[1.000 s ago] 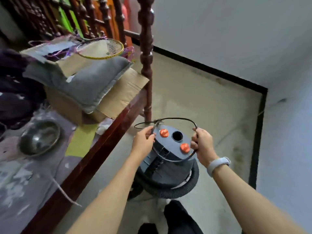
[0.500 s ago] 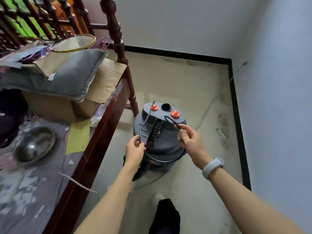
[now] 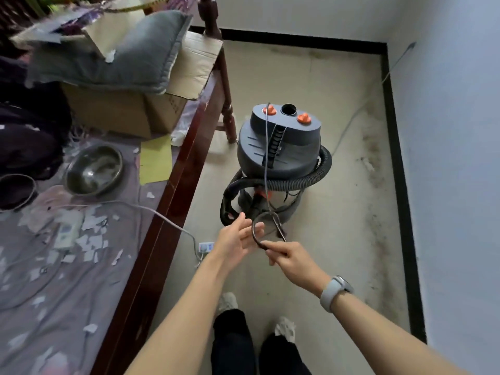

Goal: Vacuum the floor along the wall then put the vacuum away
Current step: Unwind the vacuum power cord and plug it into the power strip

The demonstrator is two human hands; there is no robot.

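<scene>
Left hand [image 3: 238, 239] released looped rubbery cord [image 3: 266, 169].

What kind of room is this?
Probably a bedroom at home, used partly for storage. A wooden bed fills the left side, with a grey pillow lying on a cardboard box, and a canister vacuum stands on the floor beside it.

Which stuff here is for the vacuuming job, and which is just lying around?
For the job: vacuum, its hose, the cord pinched by the right hand, the open left hand.

Lying about: metal bowl, cardboard box, grey pillow, yellow paper.
</scene>
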